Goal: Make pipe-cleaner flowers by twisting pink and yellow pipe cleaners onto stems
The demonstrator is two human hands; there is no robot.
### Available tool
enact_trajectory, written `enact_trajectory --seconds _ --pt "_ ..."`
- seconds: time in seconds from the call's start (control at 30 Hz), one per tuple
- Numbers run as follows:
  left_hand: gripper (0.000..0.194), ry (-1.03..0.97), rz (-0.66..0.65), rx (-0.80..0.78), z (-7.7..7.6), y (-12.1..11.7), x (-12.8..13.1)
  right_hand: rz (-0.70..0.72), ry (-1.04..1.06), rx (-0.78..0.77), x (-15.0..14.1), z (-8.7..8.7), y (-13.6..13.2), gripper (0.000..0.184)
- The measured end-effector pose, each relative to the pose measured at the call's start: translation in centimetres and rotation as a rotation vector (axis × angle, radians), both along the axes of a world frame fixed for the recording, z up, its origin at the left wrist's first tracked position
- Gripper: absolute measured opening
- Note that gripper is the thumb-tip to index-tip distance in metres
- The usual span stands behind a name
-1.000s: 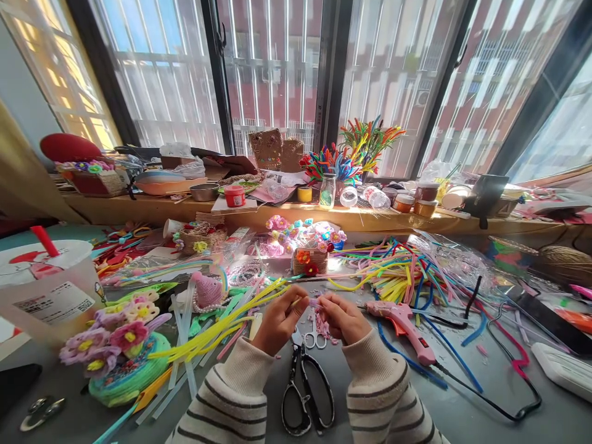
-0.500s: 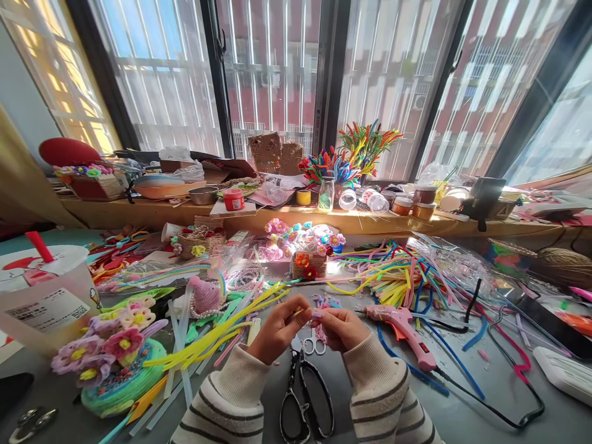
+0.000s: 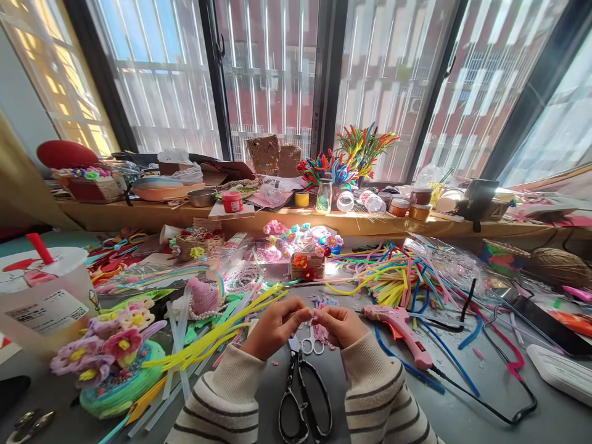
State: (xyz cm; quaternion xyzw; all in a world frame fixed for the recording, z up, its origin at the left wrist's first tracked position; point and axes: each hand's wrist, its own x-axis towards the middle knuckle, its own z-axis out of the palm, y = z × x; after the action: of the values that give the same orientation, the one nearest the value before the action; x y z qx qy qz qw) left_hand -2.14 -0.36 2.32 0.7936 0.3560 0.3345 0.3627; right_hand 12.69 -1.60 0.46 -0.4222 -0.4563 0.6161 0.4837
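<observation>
My left hand (image 3: pixel 274 325) and my right hand (image 3: pixel 341 324) meet fingertip to fingertip above the grey table (image 3: pixel 462 413). Both are pinched on a tiny pink and purple craft piece (image 3: pixel 314 316) held between them; it is too small to make out. Directly below the hands lie large black scissors (image 3: pixel 303 394) and small silver scissors (image 3: pixel 311 343). Pink scraps (image 3: pixel 322 334) lie under the right hand. Both arms wear cream sleeves with dark stripes.
A pink glue gun (image 3: pixel 400 329) with a black cord lies right of my hands. Yellow pipe cleaners (image 3: pixel 222 330) fan out to the left, a multicoloured pile (image 3: pixel 393 274) behind right. A flower-topped green yarn piece (image 3: pixel 115 364) and a lidded cup (image 3: pixel 44 296) stand left.
My hands have drawn slightly closer together and the view has shifted a little; the fingertips now touch around the small piece.
</observation>
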Motion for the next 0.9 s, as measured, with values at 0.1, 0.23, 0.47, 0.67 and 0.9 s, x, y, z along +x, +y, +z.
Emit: enact_trajectory --seconds 0.1,0.23,0.47,0.67,0.9 --pt "0.028 0.019 0.024 0.068 0.1 0.0 -0.1 -0.003 -0.021 0.02 -0.1 0.1 -0.1 0.036" --pt "0.03 0.054 0.034 0.105 0.1 0.2 -0.2 -0.013 -0.104 0.049 -0.1 -0.2 0.0 0.033" --pt "0.036 0.197 0.087 0.132 -0.2 0.6 -0.5 -0.056 -0.338 0.236 -0.3 -1.7 0.6 0.03" --pt "0.041 0.279 0.109 0.075 -1.1 1.1 -0.5 -0.164 -0.788 0.441 0.0 -2.3 0.9 0.019" --pt "0.043 0.213 0.097 -0.183 -1.4 1.5 -0.2 -0.328 -1.116 0.628 -0.6 -1.2 -0.1 0.011"
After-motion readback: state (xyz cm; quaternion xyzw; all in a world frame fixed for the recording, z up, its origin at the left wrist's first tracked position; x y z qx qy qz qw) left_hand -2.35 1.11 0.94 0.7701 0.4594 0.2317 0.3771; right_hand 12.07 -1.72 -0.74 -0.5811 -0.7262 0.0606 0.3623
